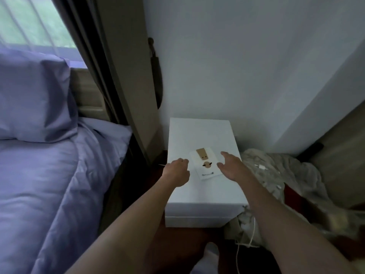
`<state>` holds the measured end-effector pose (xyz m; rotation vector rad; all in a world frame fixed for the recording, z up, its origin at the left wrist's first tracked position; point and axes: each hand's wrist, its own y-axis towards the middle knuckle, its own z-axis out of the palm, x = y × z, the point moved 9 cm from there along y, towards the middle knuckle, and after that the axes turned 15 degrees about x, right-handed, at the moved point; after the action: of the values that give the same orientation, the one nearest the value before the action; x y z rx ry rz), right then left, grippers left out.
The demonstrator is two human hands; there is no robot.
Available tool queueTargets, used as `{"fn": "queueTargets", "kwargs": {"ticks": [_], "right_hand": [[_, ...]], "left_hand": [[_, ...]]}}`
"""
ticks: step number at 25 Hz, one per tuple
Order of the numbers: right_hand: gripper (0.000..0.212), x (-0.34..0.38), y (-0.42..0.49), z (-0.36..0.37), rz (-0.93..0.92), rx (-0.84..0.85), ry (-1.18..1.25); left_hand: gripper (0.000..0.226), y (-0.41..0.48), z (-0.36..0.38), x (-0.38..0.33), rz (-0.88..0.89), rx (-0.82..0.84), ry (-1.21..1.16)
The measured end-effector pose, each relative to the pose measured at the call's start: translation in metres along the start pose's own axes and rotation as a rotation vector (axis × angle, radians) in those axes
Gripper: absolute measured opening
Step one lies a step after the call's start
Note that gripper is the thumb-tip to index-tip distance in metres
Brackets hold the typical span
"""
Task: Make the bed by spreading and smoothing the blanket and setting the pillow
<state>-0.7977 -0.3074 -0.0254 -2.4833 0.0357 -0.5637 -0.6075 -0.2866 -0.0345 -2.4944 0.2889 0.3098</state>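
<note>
1. Head view, the room: I look down at a white nightstand (203, 186) set in a corner of pale walls (246, 66). A dark floor (177, 240) shows below its front edge. At upper left, a bright window (33, 22) with a brown curtain (110, 72) hanging beside it. A crumpled heap of pale cloth (286, 171) with a white cable (245, 240) lies to the right of the nightstand.
2. On the nightstand top, near its middle, lies a white card (205, 165) with brown shapes printed on it.
3. The bed fills the left side. A lavender blanket (49, 184) covers it, softly creased, its edge draping down the side nearest the nightstand.
4. A matching lavender pillow (35, 99) stands propped at the head of the bed, below the window, resting on the blanket.
5. My left hand (176, 171) hovers at the card's left edge, fingers curled loosely, holding nothing.
6. My right hand (233, 165) hovers at the card's right edge, fingers spread wide, holding nothing.
</note>
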Motion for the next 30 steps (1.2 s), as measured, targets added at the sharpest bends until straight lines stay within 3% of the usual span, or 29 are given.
{"fn": "queueTargets", "kwargs": {"ticks": [11, 20, 25, 28, 30], "right_hand": [[0.057, -0.095, 0.133, 0.049, -0.001, 0.340, 0.118], [0.040, -0.111, 0.161, 0.063, 0.073, 0.256, 0.258], [0.032, -0.117, 0.166, 0.058, 0.143, 0.285, 0.355], [0.027, -0.127, 0.166, 0.066, 0.188, 0.366, 0.609], [0.022, -0.127, 0.161, 0.075, 0.225, 0.442, 0.842]], "left_hand": [[0.051, 0.112, 0.101, -0.033, -0.341, 0.159, -0.491], [0.059, 0.145, 0.128, -0.043, -0.474, 0.140, -0.711], [0.052, 0.143, 0.120, -0.034, -0.545, 0.014, -0.837], [0.064, 0.138, 0.117, -0.015, -0.570, -0.037, -0.908], [0.056, 0.131, 0.109, -0.005, -0.553, -0.111, -0.978]]}}
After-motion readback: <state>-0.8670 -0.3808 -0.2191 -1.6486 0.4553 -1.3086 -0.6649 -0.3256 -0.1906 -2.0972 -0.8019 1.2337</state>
